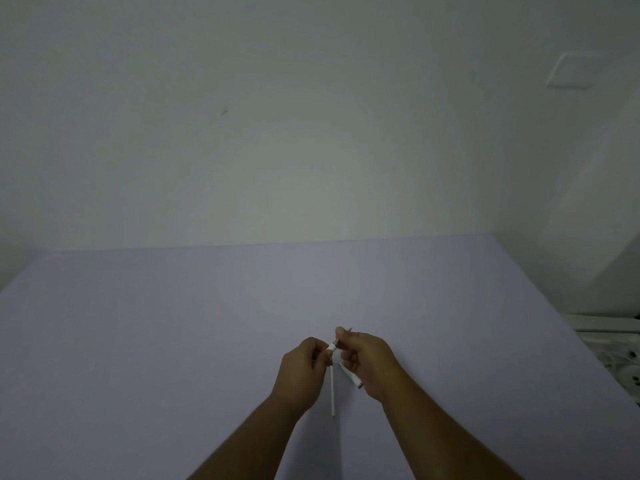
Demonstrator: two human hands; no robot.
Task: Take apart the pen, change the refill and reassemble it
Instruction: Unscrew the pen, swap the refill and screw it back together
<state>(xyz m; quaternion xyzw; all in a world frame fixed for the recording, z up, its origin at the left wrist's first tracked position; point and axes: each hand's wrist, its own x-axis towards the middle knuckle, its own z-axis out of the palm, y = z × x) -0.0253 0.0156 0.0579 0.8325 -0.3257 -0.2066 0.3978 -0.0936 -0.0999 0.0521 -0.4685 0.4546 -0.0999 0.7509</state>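
Observation:
Over the lilac table (pixel 173 341), both hands meet on a small white pen (pixel 333 346) with a dark tip section. My left hand (pixel 301 370) pinches the white barrel end, and my right hand (pixel 367 362) grips the dark tip end, whose point pokes out above the fingers. A thin white refill (pixel 332 393) lies on the table below the hands, running toward me. A second white pen part (pixel 351 375) with dark ends lies slanted under my right hand, partly hidden by it.
A pale wall rises behind the table's far edge (pixel 311 241). White moulded plastic objects (pixel 620 355) sit past the table's right edge. The light is dim.

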